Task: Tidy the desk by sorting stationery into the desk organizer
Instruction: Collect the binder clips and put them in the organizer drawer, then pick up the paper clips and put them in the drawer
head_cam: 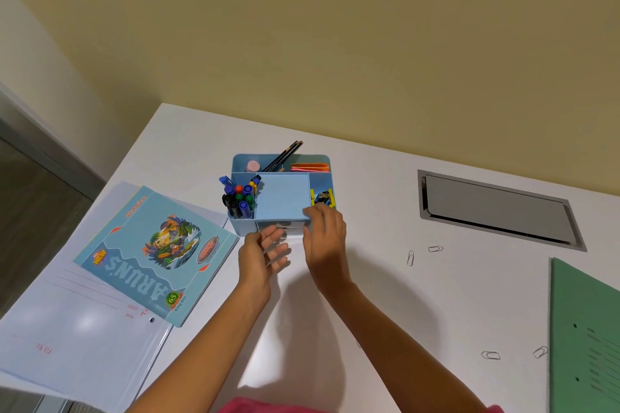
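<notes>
- a pink garment [268, 407] edges the bottom of the frame, and both forearms reach up from it over the white desk [369, 295].
- lower right: two paper clips [490, 355] lie just beside a green folder [583, 329]; two more paper clips [410, 257] lie farther up, well apart from the hands.
- lower left: a white file [67, 329] with a blue notebook [151, 251] lying on it at a slant.
- centre: the left hand [265, 251] is released, its fingers loose and blurred, in front of the drawer [288, 228] and partly hiding it.
- the right hand [323, 235] grasps the desk organizer [240, 226] at its front right corner; the thumb is hidden.
- the organizer sits at mid-frame with its drawer front towards the bottom of the frame; it looks roughly square.
- it holds pens [238, 198] upright on the left, yellow clips [322, 198] on the right, and pencils [283, 152] slanting to the upper right.
- a grey cable hatch [496, 208] lies at the right.
</notes>
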Available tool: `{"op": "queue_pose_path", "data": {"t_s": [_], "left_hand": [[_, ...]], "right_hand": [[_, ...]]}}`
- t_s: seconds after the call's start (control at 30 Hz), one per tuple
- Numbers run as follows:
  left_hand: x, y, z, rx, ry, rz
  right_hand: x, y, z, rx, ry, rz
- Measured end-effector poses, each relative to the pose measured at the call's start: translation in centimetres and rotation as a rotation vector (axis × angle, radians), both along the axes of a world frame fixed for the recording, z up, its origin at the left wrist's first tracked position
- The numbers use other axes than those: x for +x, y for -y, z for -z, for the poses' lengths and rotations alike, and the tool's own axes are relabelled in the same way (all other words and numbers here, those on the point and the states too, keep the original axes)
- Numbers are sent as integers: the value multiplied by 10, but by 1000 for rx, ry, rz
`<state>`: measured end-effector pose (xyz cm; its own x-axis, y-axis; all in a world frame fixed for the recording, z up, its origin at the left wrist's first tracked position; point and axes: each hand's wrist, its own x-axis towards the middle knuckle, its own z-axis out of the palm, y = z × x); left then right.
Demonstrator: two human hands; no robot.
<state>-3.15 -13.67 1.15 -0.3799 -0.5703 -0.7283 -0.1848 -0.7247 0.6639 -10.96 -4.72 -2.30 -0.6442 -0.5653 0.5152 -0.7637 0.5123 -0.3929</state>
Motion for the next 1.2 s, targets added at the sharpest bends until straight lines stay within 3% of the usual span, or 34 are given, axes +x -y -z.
{"op": "queue_pose_path", "data": {"t_s": [0.23, 0.5, 0.67, 0.73, 0.93, 1.07, 1.2], "left_hand": [[-1, 0, -4, -26, -19, 15], [0, -1, -9, -61, -30, 25], [7, -4, -9, -146, -4, 116], [12, -8, -7, -164, 9, 169], [35, -35, 7, -152, 27, 305], [51, -61, 16, -165, 77, 473], [60, -87, 19, -354, 163, 676]], "right_hand": [[2, -2, -7, -19, 79, -48], [-3, -5, -8, -41, 378, -37], [9, -32, -13, -46, 270, -78], [13, -49, -8, -65, 197, -31], [31, -131, 7, -77, 280, 155], [46, -188, 15, -102, 360, 402], [68, -233, 24, -109, 429, 554]]}}
